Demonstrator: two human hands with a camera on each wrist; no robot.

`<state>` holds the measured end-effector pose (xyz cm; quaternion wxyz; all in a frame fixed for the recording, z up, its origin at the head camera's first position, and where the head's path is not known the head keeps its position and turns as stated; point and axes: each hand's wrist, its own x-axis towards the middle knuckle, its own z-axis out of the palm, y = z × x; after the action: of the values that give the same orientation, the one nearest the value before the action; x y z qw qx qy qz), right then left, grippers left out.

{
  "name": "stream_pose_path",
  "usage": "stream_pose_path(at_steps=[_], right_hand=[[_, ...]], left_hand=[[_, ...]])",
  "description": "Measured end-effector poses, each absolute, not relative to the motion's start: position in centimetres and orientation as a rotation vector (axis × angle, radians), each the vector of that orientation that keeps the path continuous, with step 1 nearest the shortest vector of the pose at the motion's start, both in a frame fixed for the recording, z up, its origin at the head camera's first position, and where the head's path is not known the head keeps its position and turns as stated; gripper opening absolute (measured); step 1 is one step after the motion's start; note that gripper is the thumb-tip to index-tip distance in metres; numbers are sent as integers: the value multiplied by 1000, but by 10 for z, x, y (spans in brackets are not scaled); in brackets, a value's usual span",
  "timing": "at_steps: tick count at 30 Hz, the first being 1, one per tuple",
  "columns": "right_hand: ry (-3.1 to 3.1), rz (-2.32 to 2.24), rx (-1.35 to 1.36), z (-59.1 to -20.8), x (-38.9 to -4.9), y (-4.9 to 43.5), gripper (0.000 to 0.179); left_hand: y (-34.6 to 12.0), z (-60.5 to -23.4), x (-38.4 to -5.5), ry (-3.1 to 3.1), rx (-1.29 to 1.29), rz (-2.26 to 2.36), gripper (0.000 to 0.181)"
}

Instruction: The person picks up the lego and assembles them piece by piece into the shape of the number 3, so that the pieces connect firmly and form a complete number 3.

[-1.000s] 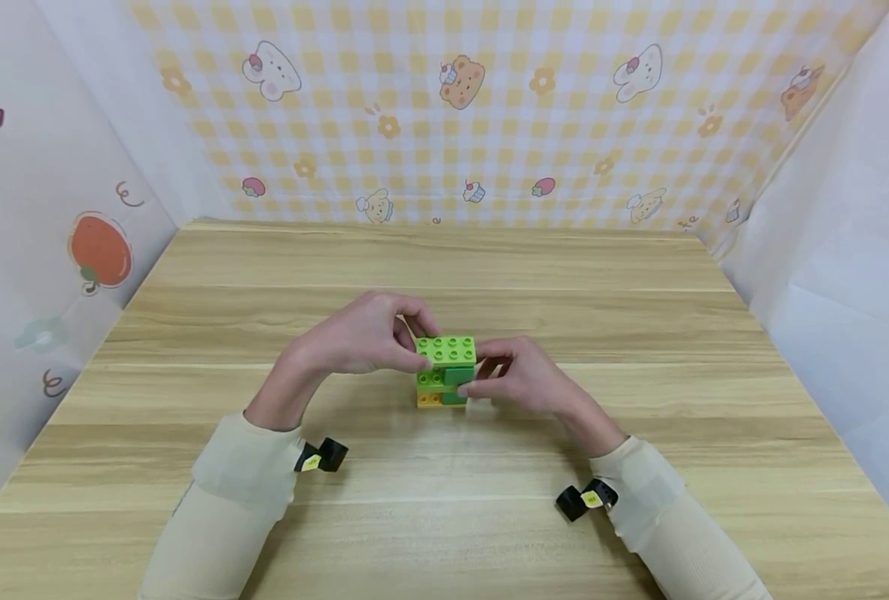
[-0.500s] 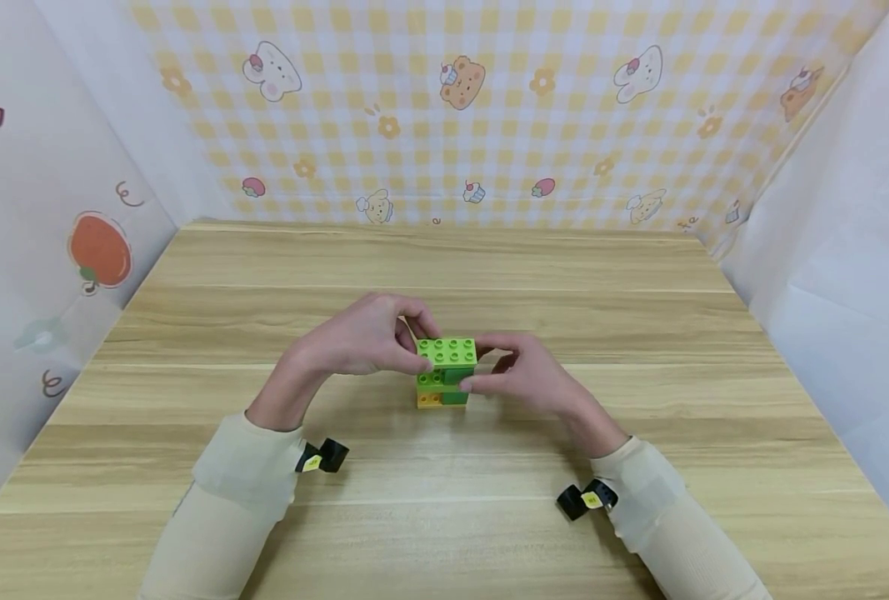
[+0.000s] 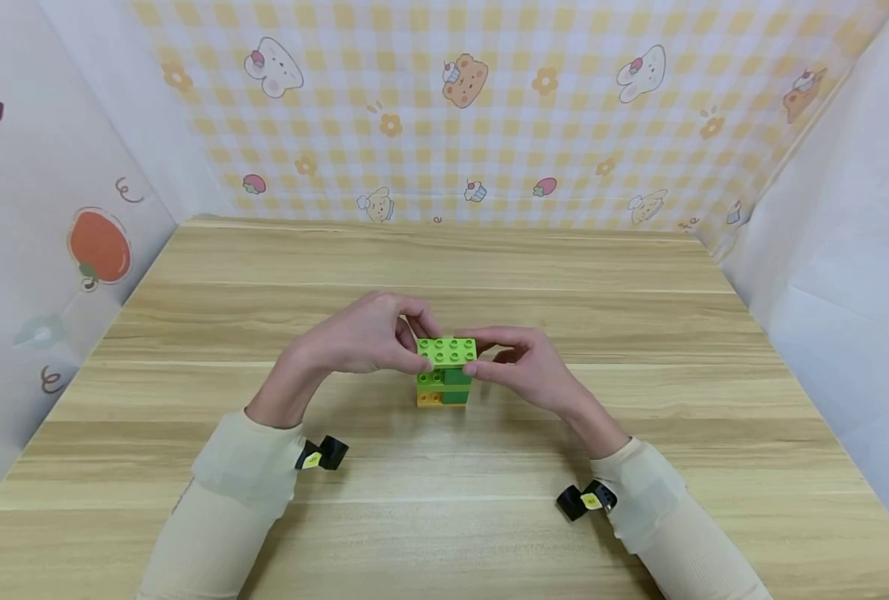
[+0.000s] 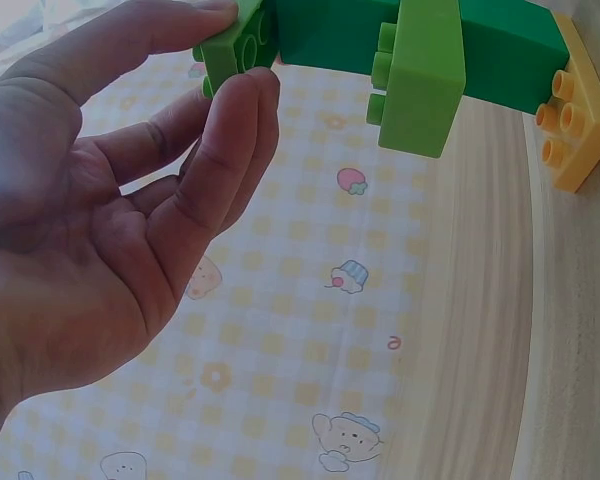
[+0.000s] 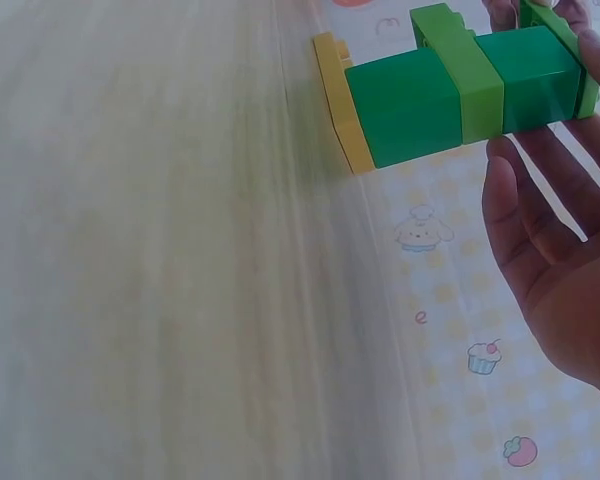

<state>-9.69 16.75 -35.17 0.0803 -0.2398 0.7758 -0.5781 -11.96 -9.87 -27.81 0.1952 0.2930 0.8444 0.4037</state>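
Observation:
A toy building-brick tower stands upright at the table's middle. Its top is a thin light-green brick [image 3: 446,353], studs up. Beneath come a dark-green block [image 5: 540,78], a thicker light-green brick [image 4: 423,80], another dark-green block [image 5: 405,108] and a yellow-orange base brick [image 4: 586,108]. My left hand [image 3: 357,337] pinches the top brick's left end, thumb in front and fingers behind. My right hand [image 3: 528,367] holds the right end of that same brick, thumb at its front corner. The right fingertips behind the tower are partly hidden in the head view.
The wooden table [image 3: 444,517] spreads around the tower on all sides. A checked, patterned backdrop [image 3: 414,117] rises at the table's far edge, with white side sheets at left and right. A small black wrist camera sits on each sleeve.
My right hand has moved up the tower: its thumb went from the upper dark-green block's front to the top brick's right corner. The left hand has kept its hold, and the tower stands in place.

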Motion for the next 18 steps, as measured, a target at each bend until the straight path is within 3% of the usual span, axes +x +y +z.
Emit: stream_pose_path(at_steps=[18], right_hand=[[2343,-1715,-709,-352,-97,166,34]], left_hand=[[-100,-278,-120,2337,812,1134,26]])
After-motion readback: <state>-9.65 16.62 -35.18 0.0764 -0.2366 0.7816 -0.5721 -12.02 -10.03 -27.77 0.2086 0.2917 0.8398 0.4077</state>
